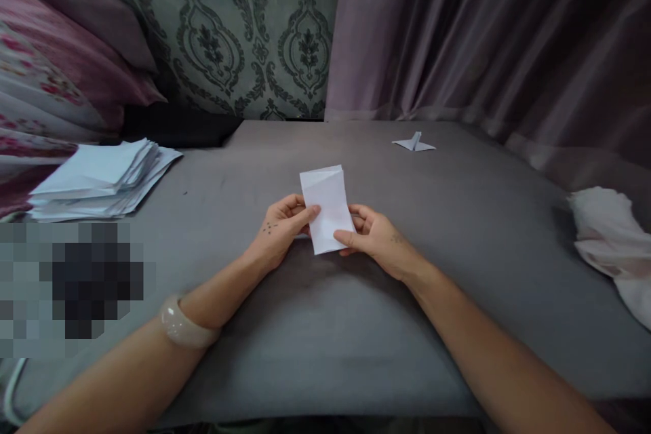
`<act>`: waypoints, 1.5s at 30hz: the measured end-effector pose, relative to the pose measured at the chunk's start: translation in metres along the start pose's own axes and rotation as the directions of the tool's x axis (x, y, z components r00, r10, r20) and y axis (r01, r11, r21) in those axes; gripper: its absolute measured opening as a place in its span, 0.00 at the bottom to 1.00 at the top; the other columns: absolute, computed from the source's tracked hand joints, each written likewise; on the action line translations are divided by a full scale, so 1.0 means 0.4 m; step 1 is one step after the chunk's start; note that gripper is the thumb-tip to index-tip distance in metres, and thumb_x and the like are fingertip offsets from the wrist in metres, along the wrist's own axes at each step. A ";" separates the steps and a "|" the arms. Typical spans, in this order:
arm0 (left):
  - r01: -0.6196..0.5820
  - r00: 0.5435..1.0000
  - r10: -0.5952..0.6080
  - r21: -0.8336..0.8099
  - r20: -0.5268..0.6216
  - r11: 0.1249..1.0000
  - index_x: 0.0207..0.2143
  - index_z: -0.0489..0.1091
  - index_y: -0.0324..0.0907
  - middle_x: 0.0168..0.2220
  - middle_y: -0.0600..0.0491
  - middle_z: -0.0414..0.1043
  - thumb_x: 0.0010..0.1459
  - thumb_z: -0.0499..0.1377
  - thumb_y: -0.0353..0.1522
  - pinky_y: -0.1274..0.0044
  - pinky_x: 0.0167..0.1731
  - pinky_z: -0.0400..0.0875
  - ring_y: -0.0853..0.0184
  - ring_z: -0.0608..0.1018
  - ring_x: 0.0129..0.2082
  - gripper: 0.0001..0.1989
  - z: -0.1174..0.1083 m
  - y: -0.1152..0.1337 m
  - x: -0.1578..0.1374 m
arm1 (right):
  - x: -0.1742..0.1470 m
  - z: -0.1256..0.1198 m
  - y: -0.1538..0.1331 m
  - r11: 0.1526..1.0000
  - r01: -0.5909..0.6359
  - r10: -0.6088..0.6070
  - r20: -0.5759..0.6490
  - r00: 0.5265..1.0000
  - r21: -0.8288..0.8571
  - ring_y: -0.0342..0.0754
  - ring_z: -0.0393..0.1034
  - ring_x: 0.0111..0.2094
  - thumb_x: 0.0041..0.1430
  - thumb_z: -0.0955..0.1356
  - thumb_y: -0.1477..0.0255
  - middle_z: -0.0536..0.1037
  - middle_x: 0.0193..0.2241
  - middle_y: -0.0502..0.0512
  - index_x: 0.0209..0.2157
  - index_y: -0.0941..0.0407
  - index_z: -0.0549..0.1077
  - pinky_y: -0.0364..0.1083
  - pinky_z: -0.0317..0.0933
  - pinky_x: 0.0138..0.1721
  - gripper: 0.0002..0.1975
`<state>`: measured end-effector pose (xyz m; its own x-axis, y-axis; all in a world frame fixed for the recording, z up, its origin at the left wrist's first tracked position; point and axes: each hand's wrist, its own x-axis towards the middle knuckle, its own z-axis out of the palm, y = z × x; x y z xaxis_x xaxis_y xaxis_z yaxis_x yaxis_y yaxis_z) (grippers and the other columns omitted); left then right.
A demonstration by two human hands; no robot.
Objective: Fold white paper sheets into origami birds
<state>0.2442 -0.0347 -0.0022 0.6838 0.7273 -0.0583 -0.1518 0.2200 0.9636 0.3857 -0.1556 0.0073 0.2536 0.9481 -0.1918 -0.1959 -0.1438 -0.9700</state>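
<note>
A white sheet of folded paper (328,207) is held upright and slightly tilted between my two hands, above the middle of the grey-covered table. My left hand (287,224) pinches its left edge, thumb on the front face and fingers behind. On the lower right edge, my right hand (371,236) grips the same paper, its thumb near the bottom corner. The fingers behind the sheet are partly hidden. A faint diagonal crease or layer edge shows near the paper's top.
A stack of white paper (96,173) lies at the left. Toward the back right sits a small folded paper figure (414,143). A crumpled pale cloth (605,230) rests at the right edge. Curtains (407,27) and a patterned wall (259,47) stand behind the table (458,217).
</note>
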 end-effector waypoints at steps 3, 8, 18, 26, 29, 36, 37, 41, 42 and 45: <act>-0.013 1.000 0.011 -0.086 -0.018 0.996 0.41 0.72 0.39 0.35 0.52 0.77 0.45 0.70 0.32 0.75 0.36 0.73 0.66 0.78 0.35 0.20 0.000 0.005 0.003 | -0.002 0.000 0.003 0.988 0.072 -0.077 -0.031 0.997 -0.138 0.46 0.74 0.36 0.49 0.72 0.73 0.79 0.39 0.54 0.49 0.54 0.66 0.44 0.67 0.33 0.25; 0.010 0.995 -0.026 -0.158 -0.100 0.987 0.35 0.73 0.37 0.32 0.51 0.75 0.42 0.72 0.31 0.77 0.33 0.73 0.68 0.77 0.31 0.17 -0.002 0.017 0.009 | 0.003 -0.016 -0.001 0.963 0.147 -0.167 -0.074 0.983 -0.227 0.44 0.72 0.31 0.50 0.71 0.73 0.79 0.34 0.50 0.48 0.53 0.68 0.45 0.64 0.34 0.22; 0.051 0.997 -0.062 -0.235 -0.040 0.971 0.40 0.75 0.35 0.37 0.48 0.78 0.48 0.68 0.31 0.77 0.35 0.76 0.67 0.78 0.34 0.15 -0.013 0.029 0.007 | 0.000 -0.046 -0.036 0.949 0.314 -0.306 -0.271 0.913 -0.015 0.43 0.74 0.33 0.47 0.75 0.68 0.81 0.32 0.51 0.38 0.55 0.75 0.44 0.66 0.38 0.15; 0.015 1.000 -0.015 -0.258 0.002 0.966 0.38 0.75 0.38 0.34 0.53 0.77 0.49 0.68 0.30 0.80 0.34 0.74 0.71 0.77 0.32 0.12 -0.005 0.033 -0.002 | -0.003 -0.037 -0.034 0.954 0.299 -0.291 -0.178 0.940 0.020 0.44 0.74 0.37 0.52 0.73 0.64 0.82 0.37 0.52 0.35 0.54 0.80 0.46 0.65 0.44 0.10; -0.005 1.000 0.008 -0.247 0.011 0.969 0.38 0.75 0.39 0.34 0.53 0.77 0.49 0.68 0.30 0.81 0.35 0.74 0.71 0.78 0.32 0.12 -0.005 0.031 -0.003 | -0.006 -0.038 -0.032 0.960 0.279 -0.276 -0.161 0.948 -0.004 0.45 0.74 0.37 0.53 0.73 0.62 0.82 0.37 0.52 0.35 0.53 0.80 0.47 0.65 0.45 0.11; 0.011 1.000 -0.006 -0.197 0.026 0.980 0.37 0.77 0.39 0.32 0.51 0.79 0.52 0.67 0.36 0.79 0.35 0.74 0.70 0.79 0.30 0.12 -0.010 0.021 -0.004 | -0.007 -0.042 -0.034 0.971 0.232 -0.238 -0.207 0.949 -0.055 0.46 0.74 0.34 0.51 0.73 0.59 0.82 0.34 0.54 0.33 0.54 0.81 0.46 0.66 0.39 0.13; 0.020 1.000 -0.016 -0.199 0.020 0.980 0.37 0.78 0.39 0.31 0.51 0.79 0.52 0.67 0.36 0.79 0.34 0.74 0.70 0.79 0.29 0.12 -0.011 0.019 -0.004 | -0.006 -0.043 -0.034 0.971 0.228 -0.238 -0.218 0.946 -0.072 0.46 0.73 0.33 0.51 0.72 0.59 0.82 0.33 0.54 0.33 0.55 0.81 0.46 0.66 0.38 0.14; 0.049 0.998 -0.054 -0.215 -0.016 0.975 0.34 0.78 0.37 0.29 0.50 0.79 0.50 0.68 0.37 0.82 0.32 0.72 0.71 0.78 0.28 0.13 -0.009 0.017 -0.001 | -0.002 -0.049 -0.027 0.970 0.198 -0.229 -0.260 0.938 -0.143 0.45 0.71 0.28 0.52 0.71 0.56 0.80 0.27 0.52 0.29 0.56 0.80 0.44 0.64 0.33 0.16; 0.058 0.998 -0.064 -0.215 -0.021 0.975 0.33 0.78 0.37 0.29 0.50 0.79 0.50 0.69 0.38 0.82 0.31 0.72 0.71 0.78 0.27 0.13 -0.008 0.017 -0.001 | -0.001 -0.050 -0.025 0.970 0.186 -0.223 -0.271 0.936 -0.155 0.45 0.71 0.27 0.52 0.71 0.56 0.79 0.26 0.52 0.29 0.56 0.79 0.44 0.63 0.31 0.16; 0.084 0.996 -0.090 -0.210 -0.016 0.974 0.33 0.78 0.37 0.28 0.50 0.79 0.49 0.69 0.39 0.81 0.30 0.72 0.71 0.77 0.26 0.14 -0.003 0.020 -0.001 | 0.001 -0.053 -0.023 0.975 0.157 -0.200 -0.307 0.931 -0.159 0.44 0.69 0.26 0.51 0.71 0.56 0.79 0.26 0.52 0.28 0.56 0.79 0.44 0.61 0.29 0.17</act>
<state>0.2418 -0.0323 0.0053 0.6830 0.7151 -0.1489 -0.2401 0.4124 0.8788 0.4077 -0.1601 0.0128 0.5657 0.8240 -0.0304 -0.0007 -0.0364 -0.9993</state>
